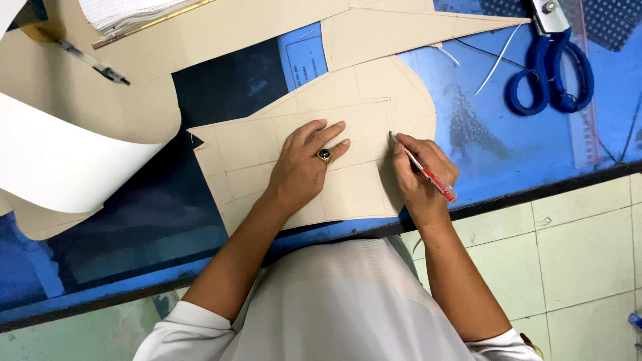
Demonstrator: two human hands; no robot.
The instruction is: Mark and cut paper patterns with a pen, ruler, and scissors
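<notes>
A: What was nearest the person?

B: A pale tiled floor at the near right, then the dark near edge of a blue table. A white shirt filled the near middle.

A: And on the table?

B: A tan paper pattern piece lay flat just beyond the near edge, near the middle. It was a stiff beige sheet with straight sides on the left and near edges and a rounded curve on the far right. Thin ruled lines crossed it, and faint red marks showed at some corners.

A: The hands?

B: The left hand rested palm down on the middle of the piece, fingers stretched flat and slightly spread, a dark-stoned ring on one of them. The right hand sat at the piece's right side, its thumb and fingers pinching a red-and-white pen whose tip touched the paper near the curved edge.

A: Further off?

B: A dark cloth lay under the piece, and larger tan sheets were spread beyond it. A curled white sheet lay at the left, another pen at the far left, and blue-handled scissors lay at the far right, well apart from both hands
</notes>
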